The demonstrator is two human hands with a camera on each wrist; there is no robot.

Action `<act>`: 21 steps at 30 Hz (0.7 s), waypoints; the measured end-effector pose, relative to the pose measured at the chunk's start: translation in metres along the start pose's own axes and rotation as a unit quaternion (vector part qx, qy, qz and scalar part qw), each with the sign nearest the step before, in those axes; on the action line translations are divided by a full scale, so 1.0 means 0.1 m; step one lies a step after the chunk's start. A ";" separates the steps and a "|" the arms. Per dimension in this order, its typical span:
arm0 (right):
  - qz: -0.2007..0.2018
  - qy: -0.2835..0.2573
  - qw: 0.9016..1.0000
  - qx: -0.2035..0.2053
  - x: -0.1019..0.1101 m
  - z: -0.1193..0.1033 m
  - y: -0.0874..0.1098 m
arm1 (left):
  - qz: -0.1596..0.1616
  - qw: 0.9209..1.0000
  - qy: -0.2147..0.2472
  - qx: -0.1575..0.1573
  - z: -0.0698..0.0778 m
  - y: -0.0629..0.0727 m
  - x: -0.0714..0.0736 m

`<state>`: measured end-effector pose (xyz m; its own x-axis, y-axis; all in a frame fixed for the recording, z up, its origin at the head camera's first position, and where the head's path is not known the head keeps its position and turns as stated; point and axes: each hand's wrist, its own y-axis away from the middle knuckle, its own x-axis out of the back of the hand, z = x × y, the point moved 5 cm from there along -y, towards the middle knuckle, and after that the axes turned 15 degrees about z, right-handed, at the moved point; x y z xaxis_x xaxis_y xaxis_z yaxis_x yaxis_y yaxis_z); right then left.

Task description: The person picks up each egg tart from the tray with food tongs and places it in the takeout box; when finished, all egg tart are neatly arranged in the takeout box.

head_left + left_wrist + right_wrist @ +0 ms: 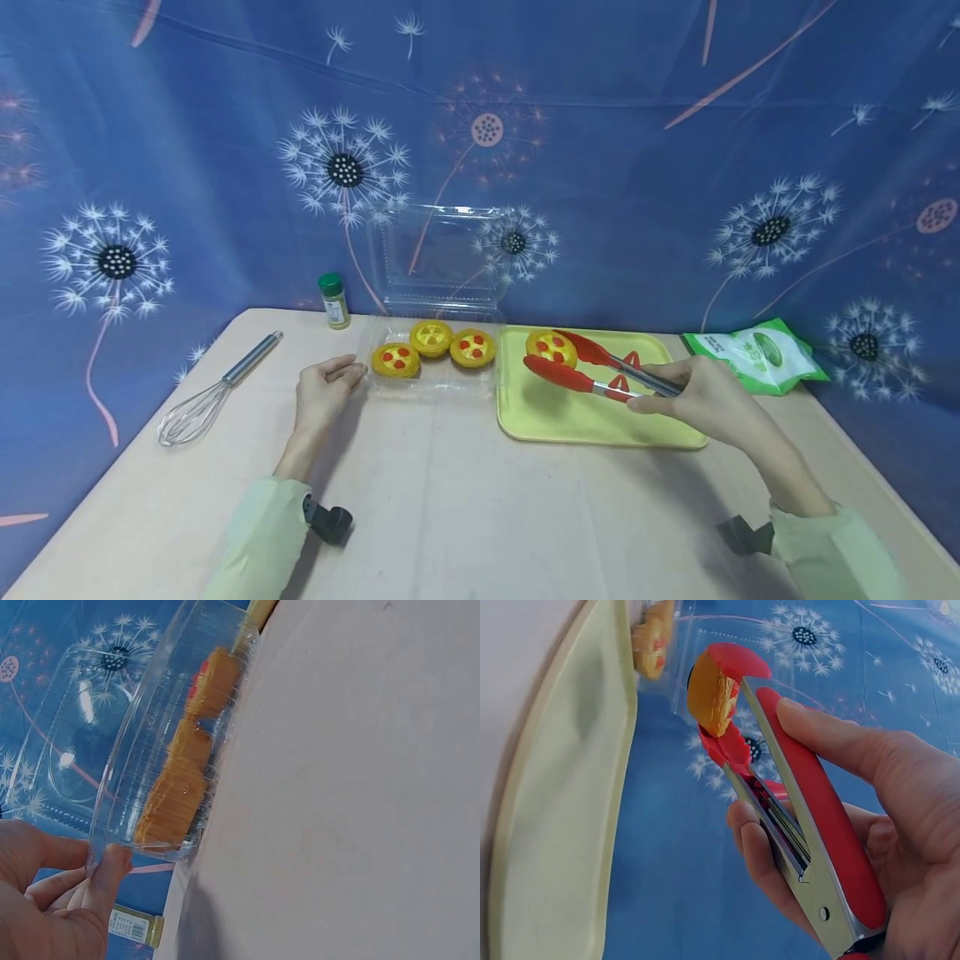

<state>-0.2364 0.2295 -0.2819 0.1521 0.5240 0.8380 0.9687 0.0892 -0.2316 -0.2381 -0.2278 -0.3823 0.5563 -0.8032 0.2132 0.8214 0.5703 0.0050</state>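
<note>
My right hand [701,398] grips a pair of red-tipped metal tongs [817,817]. Between the tong tips is a toy egg tart [712,691] with red dots, held above the yellow tray [600,429]. With thumb and fingers my left hand [64,892] pinches the near left rim of a clear plastic container [112,761], whose lid [442,250] stands up at the back. Inside the container lie three more tarts: one on the left [396,360], one at the back [431,338] and one on the right [472,348].
A metal whisk [217,392] lies at the table's left side. Behind the left hand stands a small green-capped seasoning bottle [334,302]. A green and white packet [761,354] lies right of the tray, and a blue dandelion-print cloth [600,167] hangs behind the table.
</note>
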 end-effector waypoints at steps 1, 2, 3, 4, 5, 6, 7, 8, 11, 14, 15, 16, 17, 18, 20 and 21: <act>0.000 0.001 1.000 0.001 -0.01 -0.03 -0.01 | 0.000 1.000 -0.001 0.000 0.00 0.00 0.00; 0.000 0.002 1.000 0.004 -0.02 -0.06 -0.03 | 0.000 1.000 -0.002 0.000 0.00 0.00 0.00; 0.000 0.000 1.000 0.010 -0.04 -0.09 -0.05 | 0.000 1.000 -0.003 0.000 0.01 0.00 0.00; 0.000 -0.006 1.000 0.017 -0.06 -0.13 -0.07 | 0.000 1.000 -0.005 0.001 0.01 0.00 0.00; 0.000 -0.008 1.000 0.025 -0.08 -0.17 -0.09 | 0.001 1.000 -0.004 0.001 0.01 0.01 0.00; 0.000 -0.015 0.999 0.032 -0.11 -0.22 -0.11 | 0.002 1.000 -0.002 0.000 0.01 0.01 0.00; -0.003 -0.022 0.999 0.040 -0.13 -0.26 -0.13 | 0.003 1.000 0.000 0.001 0.01 0.01 0.01; -0.005 -0.027 0.999 0.045 -0.16 -0.30 -0.15 | 0.003 1.000 0.000 0.001 0.01 0.01 0.01; -0.021 -0.039 0.998 0.052 -0.28 -0.43 -0.23 | 0.005 1.000 0.000 -0.001 0.00 0.01 0.02; -0.042 -0.047 0.997 0.053 -0.40 -0.55 -0.31 | 0.005 1.000 -0.006 -0.004 -0.01 0.01 0.04; -0.050 -0.051 0.996 0.054 -0.44 -0.58 -0.34 | 0.007 1.000 -0.006 -0.005 -0.01 0.01 0.04; -0.059 -0.057 0.995 0.057 -0.48 -0.62 -0.36 | 0.009 1.000 -0.006 -0.006 -0.01 0.01 0.04; -0.064 -0.061 0.994 0.063 -0.51 -0.65 -0.39 | 0.011 1.000 -0.005 -0.007 -0.01 0.01 0.04; -0.069 -0.063 0.993 0.066 -0.54 -0.68 -0.41 | 0.012 1.000 -0.004 -0.008 -0.01 0.01 0.03; -0.078 -0.067 0.992 0.073 -0.60 -0.72 -0.46 | 0.012 1.000 -0.001 -0.012 -0.01 0.01 0.01; -0.080 -0.067 0.992 0.075 -0.62 -0.74 -0.48 | 0.012 1.000 0.003 -0.013 0.00 0.01 0.00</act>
<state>-0.2777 0.1300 -0.2866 -0.0388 0.6002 0.7989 0.9364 0.3009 -0.1807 -0.2374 -0.2277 -0.3827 0.5758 -0.7907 0.2080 0.8112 0.5843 -0.0243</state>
